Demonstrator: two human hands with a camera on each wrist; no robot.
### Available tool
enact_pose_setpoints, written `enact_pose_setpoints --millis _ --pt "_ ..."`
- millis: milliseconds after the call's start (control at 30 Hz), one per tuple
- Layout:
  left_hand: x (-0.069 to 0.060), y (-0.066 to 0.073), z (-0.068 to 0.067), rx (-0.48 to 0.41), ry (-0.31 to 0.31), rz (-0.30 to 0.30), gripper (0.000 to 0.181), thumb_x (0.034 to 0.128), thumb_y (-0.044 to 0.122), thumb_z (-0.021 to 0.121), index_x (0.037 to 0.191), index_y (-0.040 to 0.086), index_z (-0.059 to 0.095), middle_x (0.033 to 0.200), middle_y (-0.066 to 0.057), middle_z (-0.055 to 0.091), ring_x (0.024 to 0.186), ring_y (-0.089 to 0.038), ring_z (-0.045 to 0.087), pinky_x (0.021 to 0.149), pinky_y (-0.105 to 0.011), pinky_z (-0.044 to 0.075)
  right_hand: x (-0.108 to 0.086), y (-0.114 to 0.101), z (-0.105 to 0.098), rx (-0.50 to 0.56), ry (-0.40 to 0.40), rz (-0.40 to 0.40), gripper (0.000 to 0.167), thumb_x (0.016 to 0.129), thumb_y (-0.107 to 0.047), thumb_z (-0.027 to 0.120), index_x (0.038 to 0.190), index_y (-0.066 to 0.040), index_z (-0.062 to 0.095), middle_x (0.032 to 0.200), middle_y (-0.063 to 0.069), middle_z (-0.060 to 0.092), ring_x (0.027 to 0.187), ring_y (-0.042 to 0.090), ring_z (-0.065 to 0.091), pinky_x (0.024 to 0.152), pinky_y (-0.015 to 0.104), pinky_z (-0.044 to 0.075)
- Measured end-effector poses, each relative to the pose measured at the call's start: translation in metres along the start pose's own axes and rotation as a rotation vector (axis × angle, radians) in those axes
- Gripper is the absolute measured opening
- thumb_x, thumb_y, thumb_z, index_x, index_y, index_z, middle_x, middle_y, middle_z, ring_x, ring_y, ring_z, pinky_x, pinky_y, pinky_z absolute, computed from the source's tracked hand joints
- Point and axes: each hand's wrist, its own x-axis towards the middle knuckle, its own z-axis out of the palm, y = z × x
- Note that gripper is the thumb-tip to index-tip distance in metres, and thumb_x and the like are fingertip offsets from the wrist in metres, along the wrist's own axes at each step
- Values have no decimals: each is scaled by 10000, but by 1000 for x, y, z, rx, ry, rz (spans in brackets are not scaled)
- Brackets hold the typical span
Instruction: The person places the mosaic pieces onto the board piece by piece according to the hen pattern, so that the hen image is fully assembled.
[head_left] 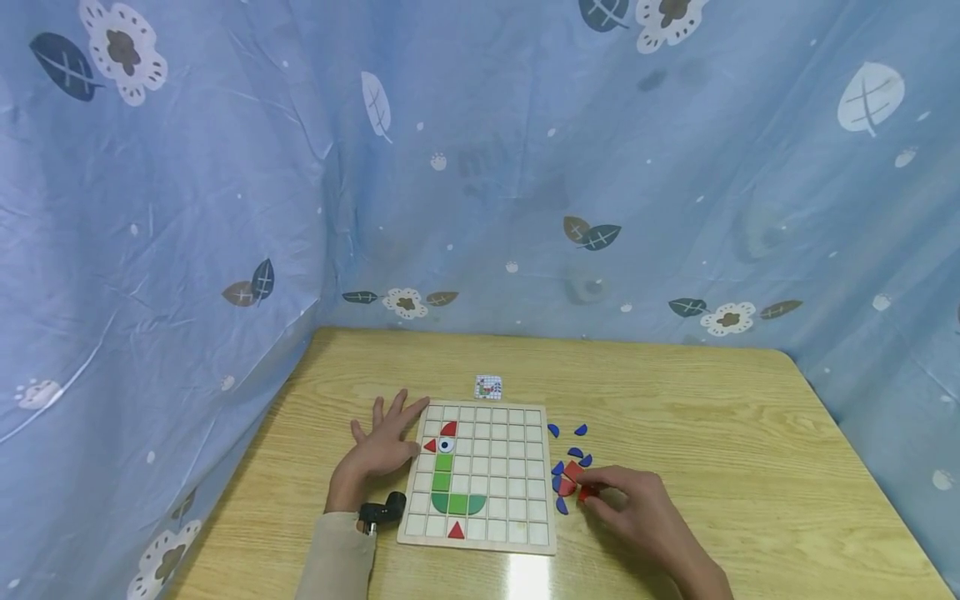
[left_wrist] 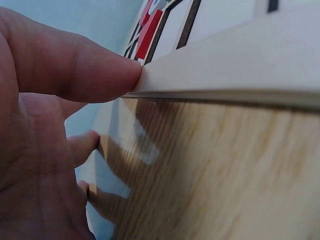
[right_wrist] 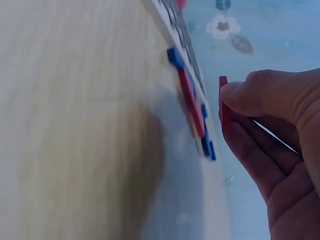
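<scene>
A wooden grid board (head_left: 480,546) lies on the table. On its left side sit a red quarter-round piece (head_left: 448,428), an eye piece (head_left: 445,445), green squares (head_left: 441,482), green quarter-rounds (head_left: 476,504) and red triangles (head_left: 456,531). My left hand (head_left: 381,450) rests along the board's left edge with fingers spread, the thumb (left_wrist: 80,67) touching its side. Right of the board, my right hand (head_left: 637,500) pinches a thin red piece (right_wrist: 226,122) between thumb and fingers, held above the table. Its outline cannot be told, as it shows edge-on.
Beside the board's right edge lie several blue half-round pieces (head_left: 581,430), a red square (head_left: 574,471) and a red rounded piece (head_left: 567,488). A small pattern card (head_left: 488,387) lies behind the board. Blue patterned curtain (head_left: 480,167) surrounds the wooden table (head_left: 712,417).
</scene>
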Motion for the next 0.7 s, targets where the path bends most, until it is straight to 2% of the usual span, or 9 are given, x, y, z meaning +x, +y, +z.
enact_pose_setpoints --millis 133,367,500,700 --pt "0 1 0 -4 -1 0 887 865 65 610 1716 198 396 1844 -218 51 1659 -539 -198 1145 -843 -256 12 -4 6 15 -5 -59 383 772 136 885 1072 -100 846 988 -33 856 919 107 819 815 189 627" --pt "0 0 0 -2 4 0 894 859 58 615 1715 199 399 1843 -219 58 1661 -537 -196 1143 -846 -254 26 -12 19 52 -66 -37 346 815 104 845 1102 -89 845 1003 -30 842 854 11 720 746 317 640" --pt "0 0 0 2 5 0 894 858 61 617 1714 200 400 1843 -220 61 1660 -542 -193 1140 -851 -255 34 -17 28 37 -104 -55 315 843 51 862 1118 -102 845 1038 -21 849 892 47 744 751 283 631" --pt "-1 0 0 -9 1 9 894 860 63 614 1717 197 394 1843 -219 51 1659 -541 -198 1137 -848 -261 45 -21 45 90 -176 -81 276 886 22 853 1136 -95 841 1019 -3 847 881 82 752 743 298 632"
